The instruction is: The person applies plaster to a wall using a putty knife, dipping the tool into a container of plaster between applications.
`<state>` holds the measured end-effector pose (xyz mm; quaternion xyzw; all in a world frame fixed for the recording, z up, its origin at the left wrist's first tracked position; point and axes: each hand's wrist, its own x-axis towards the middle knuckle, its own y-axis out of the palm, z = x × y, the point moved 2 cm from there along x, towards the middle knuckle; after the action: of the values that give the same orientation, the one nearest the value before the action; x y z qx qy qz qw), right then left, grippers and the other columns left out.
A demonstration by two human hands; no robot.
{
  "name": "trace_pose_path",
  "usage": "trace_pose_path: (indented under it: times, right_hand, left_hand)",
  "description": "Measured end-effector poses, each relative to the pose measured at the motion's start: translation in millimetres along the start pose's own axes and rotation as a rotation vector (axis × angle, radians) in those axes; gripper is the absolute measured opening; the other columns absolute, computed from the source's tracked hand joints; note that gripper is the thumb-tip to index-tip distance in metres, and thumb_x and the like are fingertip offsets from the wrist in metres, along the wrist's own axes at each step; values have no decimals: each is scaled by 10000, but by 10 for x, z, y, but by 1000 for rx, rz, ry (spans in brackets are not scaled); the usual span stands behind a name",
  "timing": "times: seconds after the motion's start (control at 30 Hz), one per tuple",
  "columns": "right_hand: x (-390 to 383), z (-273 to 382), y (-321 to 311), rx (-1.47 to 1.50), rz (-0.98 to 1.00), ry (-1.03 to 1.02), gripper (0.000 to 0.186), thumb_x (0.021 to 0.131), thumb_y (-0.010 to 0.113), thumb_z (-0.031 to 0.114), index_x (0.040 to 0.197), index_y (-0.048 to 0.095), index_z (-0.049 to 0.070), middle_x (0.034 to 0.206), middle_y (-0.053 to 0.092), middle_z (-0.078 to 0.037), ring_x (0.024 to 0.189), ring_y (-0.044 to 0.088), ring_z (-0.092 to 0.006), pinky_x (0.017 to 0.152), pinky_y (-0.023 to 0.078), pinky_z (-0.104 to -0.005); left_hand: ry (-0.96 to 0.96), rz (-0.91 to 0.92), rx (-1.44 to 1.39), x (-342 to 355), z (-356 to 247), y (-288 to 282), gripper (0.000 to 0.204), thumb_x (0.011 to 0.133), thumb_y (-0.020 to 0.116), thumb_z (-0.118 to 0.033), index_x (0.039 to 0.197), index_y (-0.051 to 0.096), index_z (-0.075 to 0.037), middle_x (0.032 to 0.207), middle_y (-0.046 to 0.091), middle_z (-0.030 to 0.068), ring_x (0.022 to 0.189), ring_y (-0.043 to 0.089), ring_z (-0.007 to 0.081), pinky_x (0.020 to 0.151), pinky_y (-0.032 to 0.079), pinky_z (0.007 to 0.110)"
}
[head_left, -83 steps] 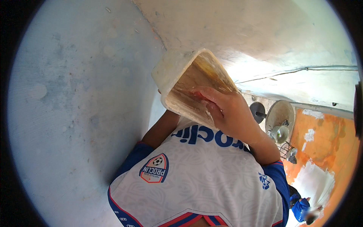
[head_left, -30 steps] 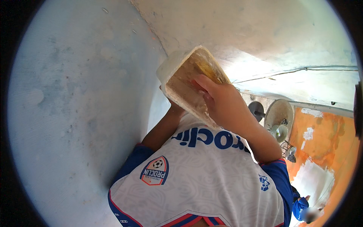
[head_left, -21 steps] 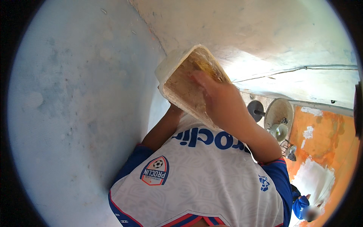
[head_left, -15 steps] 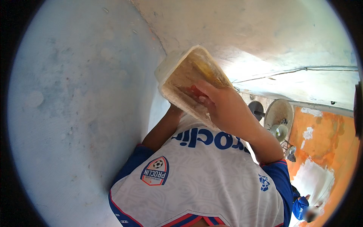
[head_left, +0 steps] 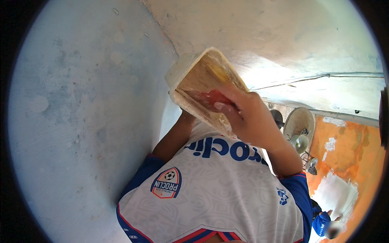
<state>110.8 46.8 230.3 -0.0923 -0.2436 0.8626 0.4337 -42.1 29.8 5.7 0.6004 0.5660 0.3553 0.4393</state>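
An off-white rectangular tub (head_left: 176,77), tilted with its mouth facing me, is held up in front of my chest. Its inside is smeared brownish, with a yellow patch along the upper side. My right hand (head_left: 245,115) reaches into the tub with fingers closed round a small red tool (head_left: 216,97), which is dusted or smeared pale and too blurred to name exactly. Behind the tub's lower left side goes my left forearm (head_left: 177,131); the left hand itself is hidden there, so its grip does not show.
A pale blue-grey wall (head_left: 81,121) rises close on my left and meets a beige surface (head_left: 263,28) ahead. A thin cable (head_left: 324,75) runs along it. At right are a round tabletop (head_left: 298,117) with a bowl (head_left: 300,142), an orange wall (head_left: 344,141) with white patches, and a person in blue (head_left: 321,223).
My right hand has turned and shifted slightly down and right inside the tub, so more of the red tool shows. The tub stays nearly where it was.
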Motion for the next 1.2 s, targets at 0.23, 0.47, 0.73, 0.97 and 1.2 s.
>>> trace_pose_path:
  times: [0.23, 0.47, 0.73, 0.97, 1.2]
  right_hand:
    - [14, -32, -118, 6, -116, -15, 305, 913, 581, -19, 1213, 620, 17, 972, 735, -215, 869, 725, -392, 768, 563, -393]
    - [-14, -138, -137, 188, -50, 99, 278, 932, 591, -11, 1206, 629, 13, 956, 733, -226, 821, 746, -313, 761, 563, -363]
    - [-164, -356, -445, 657, -205, 190, 314, 964, 568, -22, 1273, 525, 15, 1073, 682, -100, 958, 671, -158, 817, 554, -284]
    - [-282, -509, -619, 1277, -377, 116, 377, 935, 578, 14, 1293, 479, 73, 1258, 589, -141, 1068, 680, -254, 821, 638, -389]
    - [-295, -440, -699, 1391, -440, -15, 459, 979, 605, 101, 1405, 441, 49, 1266, 629, -180, 1019, 719, -298, 678, 663, -412]
  left_hand:
    - [235, -187, -47, 42, -77, 37, 1012, 872, 277, -915, 1574, 323, -188, 1542, 410, 116, 1393, 461, 278, 1117, 468, 474]
    - [292, -140, 223, 96, -99, 29, 1012, 882, 297, -903, 1574, 323, -166, 1523, 442, 101, 1396, 457, 272, 1150, 417, 463]
    - [132, -206, 39, 85, -96, 231, 964, 930, 290, -846, 1618, 262, -171, 1604, 364, 117, 1456, 395, 316, 1187, 375, 494]
    - [69, -176, 74, 79, -119, 450, 888, 972, 298, -788, 1621, 266, -183, 1626, 346, 106, 1471, 376, 321, 1202, 334, 507]
    - [-37, -95, -25, -2, -32, 595, 826, 993, 309, -742, 1608, 305, -192, 1597, 399, 95, 1441, 418, 322, 1176, 372, 512]
